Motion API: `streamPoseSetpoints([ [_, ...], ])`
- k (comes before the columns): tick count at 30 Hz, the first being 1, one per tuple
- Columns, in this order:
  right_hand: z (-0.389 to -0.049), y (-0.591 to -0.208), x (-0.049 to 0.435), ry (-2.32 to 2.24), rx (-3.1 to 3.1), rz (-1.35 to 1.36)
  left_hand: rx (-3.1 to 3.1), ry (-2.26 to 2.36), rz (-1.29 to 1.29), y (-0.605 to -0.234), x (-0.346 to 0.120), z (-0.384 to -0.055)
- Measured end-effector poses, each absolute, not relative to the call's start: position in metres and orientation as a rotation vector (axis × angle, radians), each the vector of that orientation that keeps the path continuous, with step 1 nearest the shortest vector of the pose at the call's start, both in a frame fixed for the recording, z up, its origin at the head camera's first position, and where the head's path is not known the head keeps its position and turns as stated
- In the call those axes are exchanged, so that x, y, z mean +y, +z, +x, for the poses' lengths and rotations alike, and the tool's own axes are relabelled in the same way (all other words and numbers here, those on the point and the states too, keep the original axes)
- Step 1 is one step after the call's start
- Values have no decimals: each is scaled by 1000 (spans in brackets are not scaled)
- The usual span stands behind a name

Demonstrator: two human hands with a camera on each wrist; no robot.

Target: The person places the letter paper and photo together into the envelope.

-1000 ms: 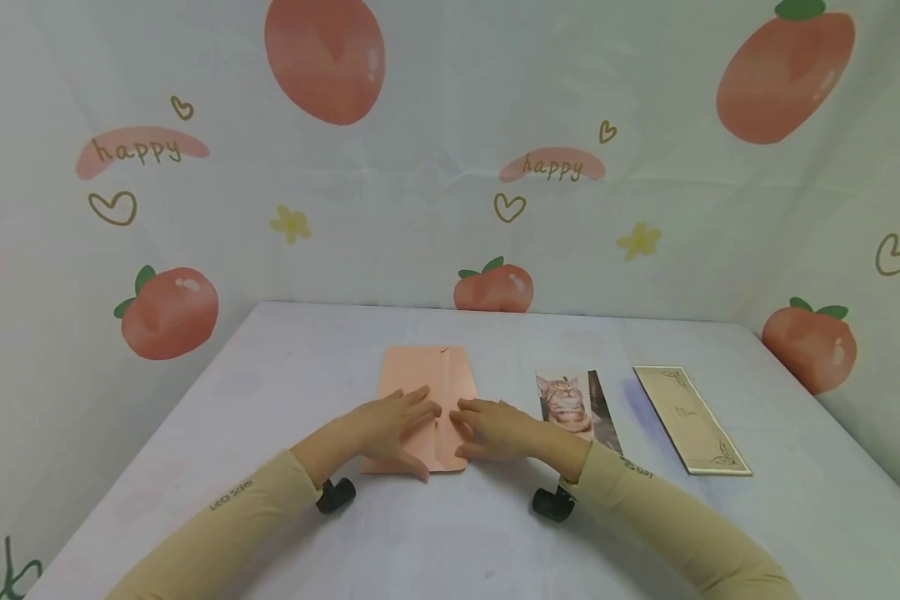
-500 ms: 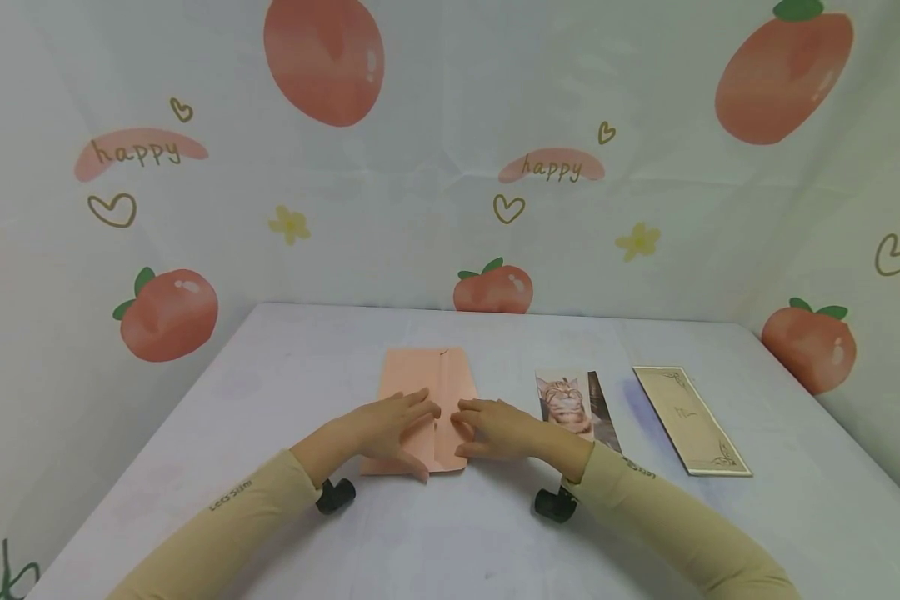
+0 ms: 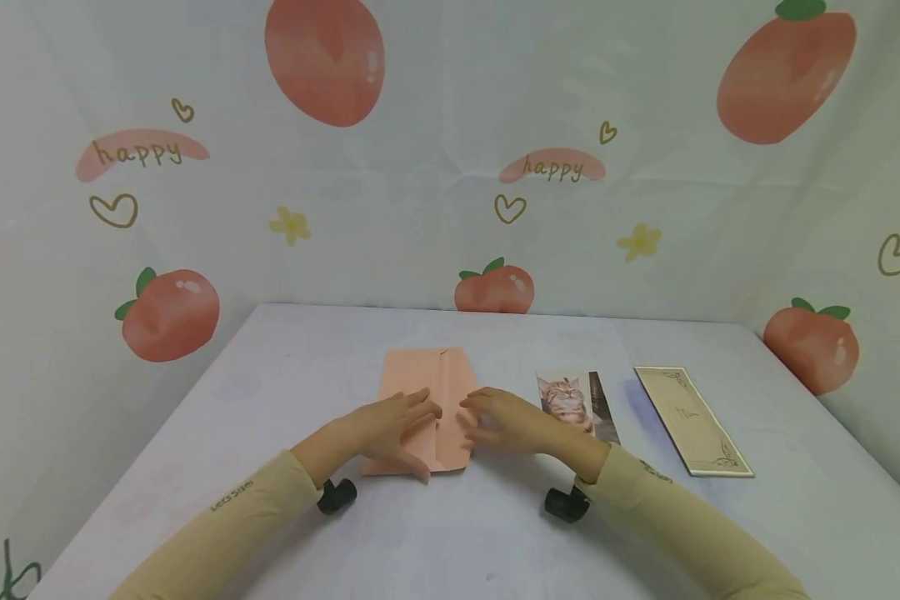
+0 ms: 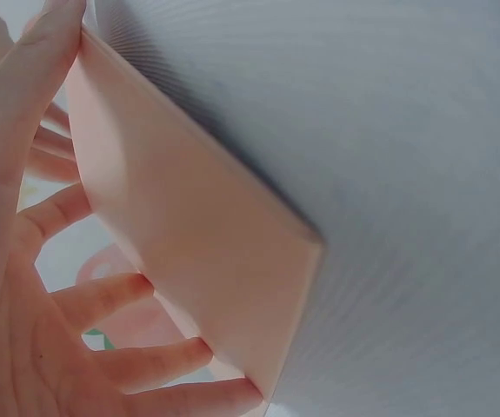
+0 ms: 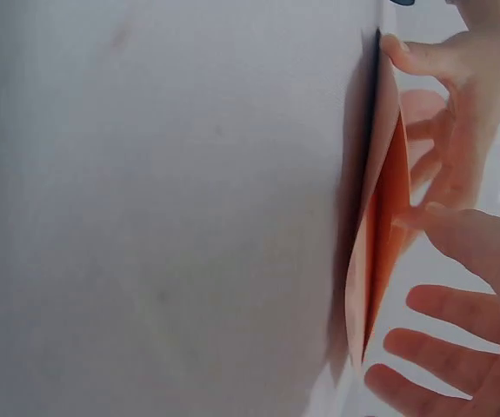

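Observation:
A pink paper envelope (image 3: 408,367) lies flat at the middle of the table. My left hand (image 3: 393,429) rests on its left half with fingers spread, the thumb at the near edge; in the left wrist view its fingertips touch the surface of the envelope (image 4: 197,208). Over the right edge of the envelope is my right hand (image 3: 506,421), fingers loosely extended. In the right wrist view the envelope (image 5: 393,191) gapes along its right side, showing an orange inside, and the thumb of the right hand (image 5: 484,321) is close to that gap.
Right of the envelope lies a cat picture (image 3: 566,400), partly covered by the right forearm. Farther right is a long beige card (image 3: 686,417) with ornamented corners. A white curtain (image 3: 420,208) with printed fruit hangs behind the white table (image 3: 307,342).
My right hand has lifted slightly and shifted right, off its earlier spot on the envelope's right part. The left hand and the envelope stay in place.

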State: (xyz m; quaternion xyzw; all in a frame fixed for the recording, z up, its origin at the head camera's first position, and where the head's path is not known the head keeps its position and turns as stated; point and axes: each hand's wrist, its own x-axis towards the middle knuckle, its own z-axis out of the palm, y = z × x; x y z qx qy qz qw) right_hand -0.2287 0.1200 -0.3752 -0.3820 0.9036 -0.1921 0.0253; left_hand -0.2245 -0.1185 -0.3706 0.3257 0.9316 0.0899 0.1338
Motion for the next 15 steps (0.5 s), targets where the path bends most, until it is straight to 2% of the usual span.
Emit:
streamPoseSetpoints([
  [7, -230, -374, 136, -778, 2816, -1168, 2694, 262, 919, -369, -118, -224],
  [15, -228, -372, 156, -928, 2785, -980, 2694, 277, 891, -368, -118, -222],
])
